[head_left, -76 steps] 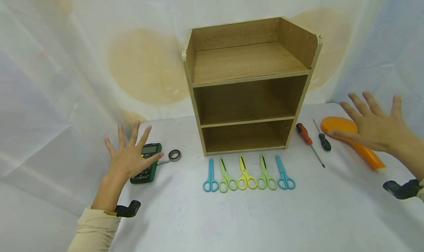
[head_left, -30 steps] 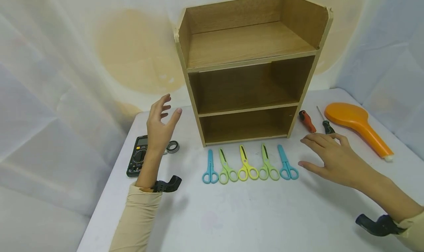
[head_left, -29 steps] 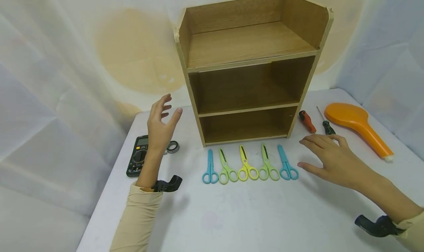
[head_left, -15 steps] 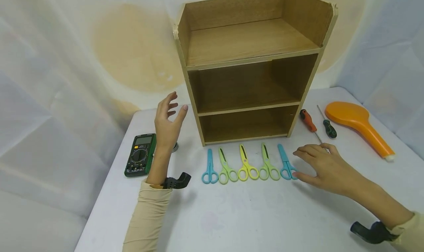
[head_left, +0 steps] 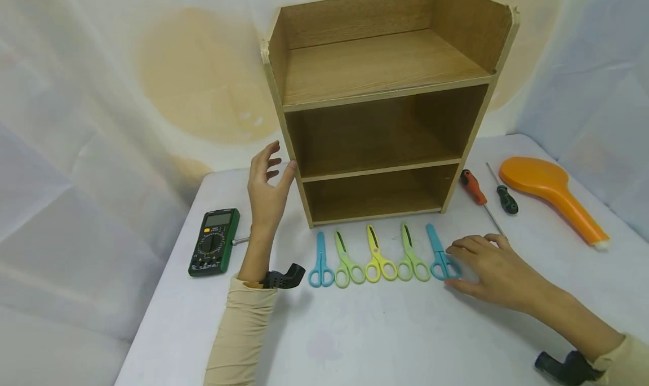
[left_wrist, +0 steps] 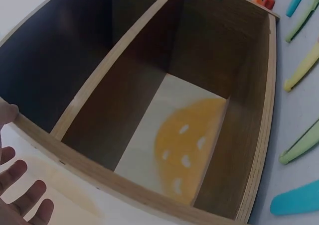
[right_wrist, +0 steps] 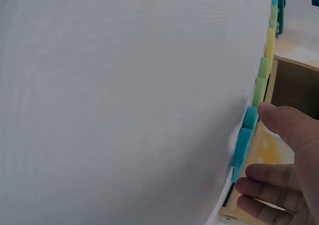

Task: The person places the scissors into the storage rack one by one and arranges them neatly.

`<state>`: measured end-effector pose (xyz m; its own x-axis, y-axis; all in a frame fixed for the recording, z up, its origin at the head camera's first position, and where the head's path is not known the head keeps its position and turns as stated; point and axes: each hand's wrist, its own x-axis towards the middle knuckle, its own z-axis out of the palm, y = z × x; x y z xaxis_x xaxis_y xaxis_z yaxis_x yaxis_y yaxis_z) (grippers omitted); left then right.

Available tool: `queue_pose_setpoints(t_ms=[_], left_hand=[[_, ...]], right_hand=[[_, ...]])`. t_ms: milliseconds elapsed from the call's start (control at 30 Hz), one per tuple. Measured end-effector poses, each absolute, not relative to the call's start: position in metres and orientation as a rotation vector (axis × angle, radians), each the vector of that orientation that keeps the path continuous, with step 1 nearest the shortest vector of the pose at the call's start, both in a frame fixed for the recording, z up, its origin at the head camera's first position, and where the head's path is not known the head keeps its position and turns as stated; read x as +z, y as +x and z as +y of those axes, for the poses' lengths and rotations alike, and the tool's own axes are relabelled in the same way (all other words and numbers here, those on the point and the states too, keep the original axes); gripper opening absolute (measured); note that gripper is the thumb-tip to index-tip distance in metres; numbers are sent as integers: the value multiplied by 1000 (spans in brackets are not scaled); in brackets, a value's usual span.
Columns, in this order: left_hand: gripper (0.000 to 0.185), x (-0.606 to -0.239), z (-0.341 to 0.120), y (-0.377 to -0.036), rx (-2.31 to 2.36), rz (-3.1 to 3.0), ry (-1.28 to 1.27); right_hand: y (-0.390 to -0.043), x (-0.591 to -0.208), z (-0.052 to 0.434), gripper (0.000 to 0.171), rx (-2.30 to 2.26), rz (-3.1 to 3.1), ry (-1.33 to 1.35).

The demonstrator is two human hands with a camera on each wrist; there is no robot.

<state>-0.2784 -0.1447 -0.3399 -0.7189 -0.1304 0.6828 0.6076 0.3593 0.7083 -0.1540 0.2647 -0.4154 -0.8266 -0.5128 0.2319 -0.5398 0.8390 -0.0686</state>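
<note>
A wooden shelf unit [head_left: 377, 176] stands at the back of the table. My left hand [head_left: 266, 201] is raised beside its left side, fingers loosely bent and thumb tip right at the side panel's front edge. In the left wrist view this left hand [left_wrist: 15, 199] has nothing between its fingers. Low over the table, my right hand [head_left: 497, 270] reaches to the rightmost blue scissors [head_left: 435, 245], thumb and fingertips beside the handle loops. The right wrist view shows the thumb and fingers spread apart next to those blue scissors [right_wrist: 241, 148].
Left of them lie two green scissors [head_left: 408, 242], yellow scissors [head_left: 373, 245] and other blue scissors [head_left: 321, 256]. A multimeter [head_left: 214, 242] and a metal rod [head_left: 240, 240] are at left. At right lie a red screwdriver [head_left: 474, 189], a green-handled screwdriver [head_left: 507, 200] and an orange paddle-shaped object [head_left: 542, 183].
Both hands came in from spread positions at the sides. The left moved right from the multimeter to the shelf; the right moved left and down to the blue scissors. The view tilted down.
</note>
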Motion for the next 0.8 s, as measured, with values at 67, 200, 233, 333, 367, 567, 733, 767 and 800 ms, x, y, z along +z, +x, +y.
queue_pose_setpoints(t_ms=[67,200,233,333,367,567,733,767,800], left_hand=[[54,-338,-141,-277,-1419,-1937,-423],[52,-333,-128,-275,-1427,-1894,-446],[51,-331,-126,-276,-1420,-1888,-449],[49,-331,-124,-281,-1383,-1882,-447],[49,-332,-125,-283,-1371,-1886,-446],[50,-337,-129,-291,-1368,-1919,-464],[53,-340,-130,-289,-1390,-1957,-455],[54,-341,-130,-289,-1390,-1967,-449],[54,-342,-130,-288,-1392,-1975,-446]], right_hand=[[-156,-417,265,55,174,-2804,818],[-155,-419,268,50,160,-2809,809],[-156,-420,268,49,160,-2810,813],[-157,-421,267,46,177,-2802,820],[-156,-421,266,45,182,-2798,820],[-157,-422,265,43,204,-2796,797],[-156,-426,262,40,273,-2787,753],[-155,-427,261,39,299,-2790,735],[-154,-428,261,38,331,-2794,716]])
